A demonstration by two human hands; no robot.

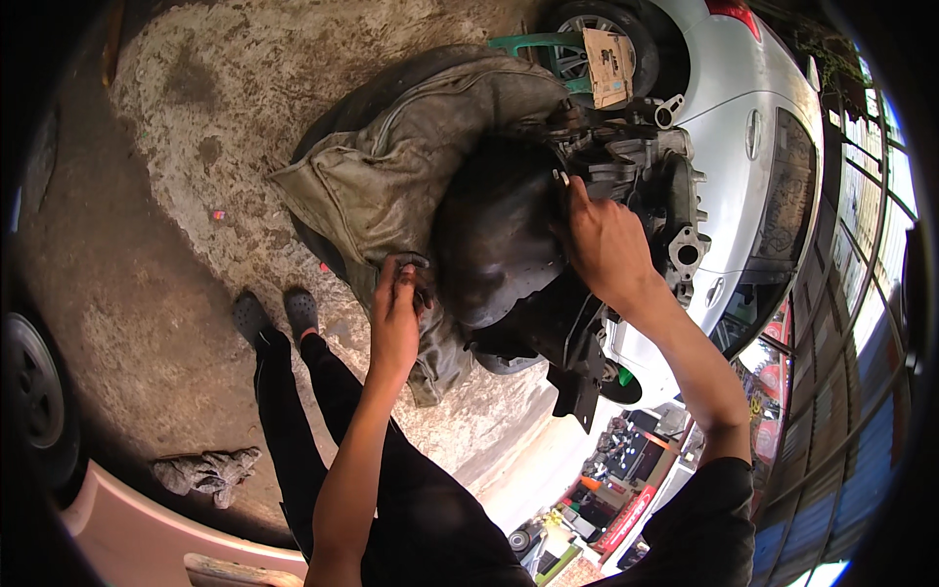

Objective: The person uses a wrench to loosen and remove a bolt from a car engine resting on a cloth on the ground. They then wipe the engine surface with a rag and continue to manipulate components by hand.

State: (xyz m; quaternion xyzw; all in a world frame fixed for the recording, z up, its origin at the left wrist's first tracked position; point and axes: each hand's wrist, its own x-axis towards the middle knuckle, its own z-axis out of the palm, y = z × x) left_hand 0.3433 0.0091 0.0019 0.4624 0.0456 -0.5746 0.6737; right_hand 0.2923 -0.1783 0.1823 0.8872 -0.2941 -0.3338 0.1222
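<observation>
One engine [626, 161]: long axis near to far, ports facing right.
Left hand [396, 318]: curled around a dark piece [415, 261].
Right hand [612, 249]: half-curled at black cover [501, 235]; hold unclear.

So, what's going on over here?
A person is working bare-handed at an engine-like assembly with a large, rounded black part. The right hand is at that part's edge, though its exact grip is unclear. The left hand pinches something dark, too unclear to name, beside a worn grey-brown cloth. A silver car stands close by.
</observation>
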